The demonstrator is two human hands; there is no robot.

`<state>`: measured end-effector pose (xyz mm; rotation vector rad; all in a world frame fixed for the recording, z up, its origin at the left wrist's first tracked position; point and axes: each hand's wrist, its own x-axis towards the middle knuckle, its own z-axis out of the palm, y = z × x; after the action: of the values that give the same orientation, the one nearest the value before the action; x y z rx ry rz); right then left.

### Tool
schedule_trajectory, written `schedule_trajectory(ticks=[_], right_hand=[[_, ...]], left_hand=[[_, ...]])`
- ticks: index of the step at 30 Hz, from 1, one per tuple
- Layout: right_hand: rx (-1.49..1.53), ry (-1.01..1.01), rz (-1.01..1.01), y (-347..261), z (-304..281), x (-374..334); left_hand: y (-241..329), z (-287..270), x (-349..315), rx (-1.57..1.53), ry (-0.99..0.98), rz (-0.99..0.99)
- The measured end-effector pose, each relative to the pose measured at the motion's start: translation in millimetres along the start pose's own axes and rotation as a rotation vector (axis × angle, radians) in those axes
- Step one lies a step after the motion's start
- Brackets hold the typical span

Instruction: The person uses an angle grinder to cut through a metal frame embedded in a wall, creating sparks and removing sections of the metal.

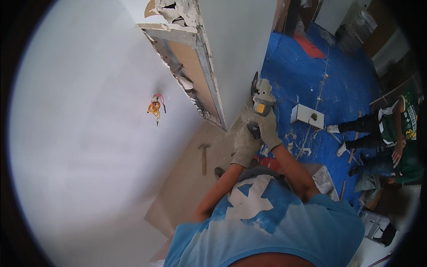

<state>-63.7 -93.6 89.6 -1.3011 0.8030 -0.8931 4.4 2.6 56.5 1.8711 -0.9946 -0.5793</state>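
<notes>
Two gloved hands on one tool: your left hand (245, 146) and right hand (268, 129) are both closed around the angle grinder (263, 95), right around the body behind the head, left lower, by the dark rear end (254, 130). Finger detail is partly hidden by the gloves, so exact left finger placement: can't tell.

Grinder location: out ahead of your chest, head end pointing away from you, just beside the wall corner (240, 58), over the edge of the blue floor sheet (342, 84). Disc (255, 83) sits on the left side of the head, wall side. Touching the wall or just off it: can't tell. Spinning or not: can't tell either.

Handling, as a judgement: stiff, dense, fairly heavy, likely nose-heavy, so it should want to tip at the head and twist in your grip if the disc catches. Housing looks tough; the disc is probably the fragile bit, liable to chip if pushed sideways. Your gloves look dusty, so the casing may feel slippery.

Where to hold: right hand firm on the body behind the head, left hand bracing the rear end, both well back from the disc. Don't take it by the head; the edge is too near there.
</notes>
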Motion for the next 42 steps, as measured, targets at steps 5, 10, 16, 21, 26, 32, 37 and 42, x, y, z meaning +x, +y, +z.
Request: schedule_trajectory(ticks=[5,10,16,21,26,32,37,42], right_hand=[[0.175,-0.277,0.140,-3.6,-26.3,16.7],[-0.091,-0.182,-0.220,4.2,-13.6,25.4],[-0.353,-0.265,-0.273,-3.5,2.8,51.6],[-0.346,-0.369,-0.305,-8.3,17.2,89.8],[-0.339,-0.342,-0.302,2.6,25.7,115.8],[-0.301,-0.333,-0.281,13.0,28.1,132.1],[-0.342,-0.336,-0.298,10.9,29.5,133.7],[-0.387,-0.362,-0.270,13.1,33.0,136.6]], left_hand=[[1.0,7.7,-1.3,-0.281,-0.194,-0.193],[9.2,30.7,-3.0,-0.145,0.148,-0.147],[19.2,12.5,-4.5,-0.094,0.102,-0.205],[-58.1,-16.8,-60.0,0.013,-0.039,-0.360],[-194.0,-2.4,-233.8,0.367,0.200,-0.795],[-255.4,22.8,-449.9,0.370,-0.144,-1.343],[-261.4,28.6,-470.5,-0.101,0.273,-1.393],[-286.6,19.1,-415.1,-0.152,0.295,-1.224]])
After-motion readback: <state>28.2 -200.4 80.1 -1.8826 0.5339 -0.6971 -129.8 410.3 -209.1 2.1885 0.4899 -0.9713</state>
